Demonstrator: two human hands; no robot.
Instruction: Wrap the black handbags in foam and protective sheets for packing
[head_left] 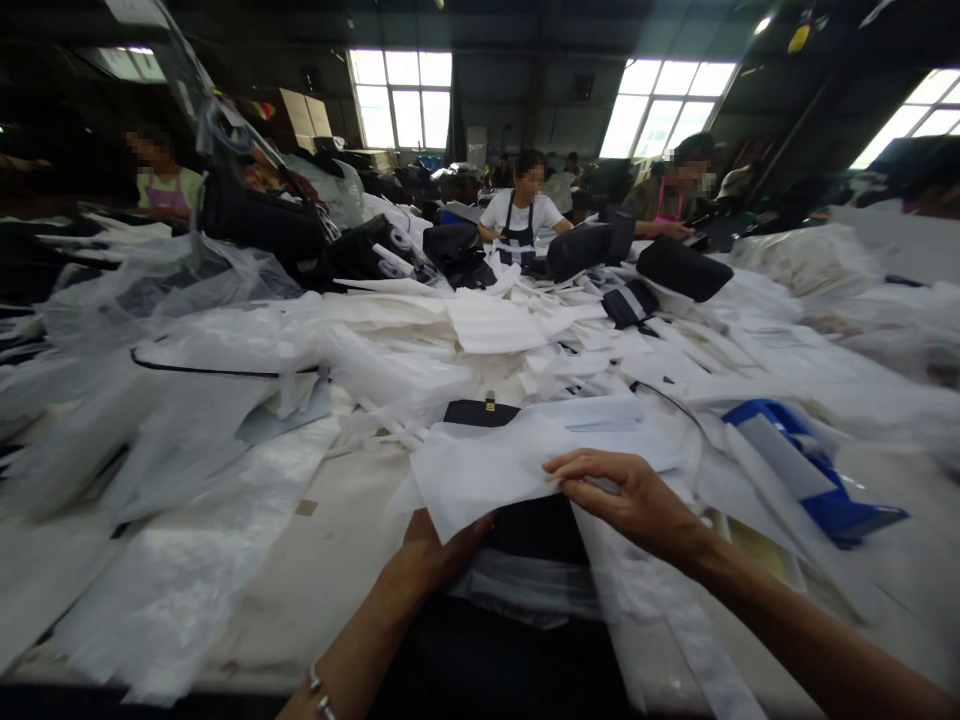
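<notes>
My right hand (622, 490) pinches the near right edge of a thin white sheet (487, 465) between thumb and fingers. The sheet is spread out in front of me and partly covers a black item (538, 532), whose kind I cannot make out. My left hand (442, 548) lies under the sheet's left side, beside the black item, and its fingers are mostly hidden. Just behind the sheet, a black flap with a small gold clasp (490, 402) shows. Pale bluish sheets (611, 418) lie to the right of it.
Loose white sheets (499, 322) and clear plastic (191, 345) are heaped across the table (277, 575). A blue tape dispenser-like holder (832, 490) stands at right. Black bags (682, 268) lie farther back. Several people work beyond, one in a white shirt (551, 213).
</notes>
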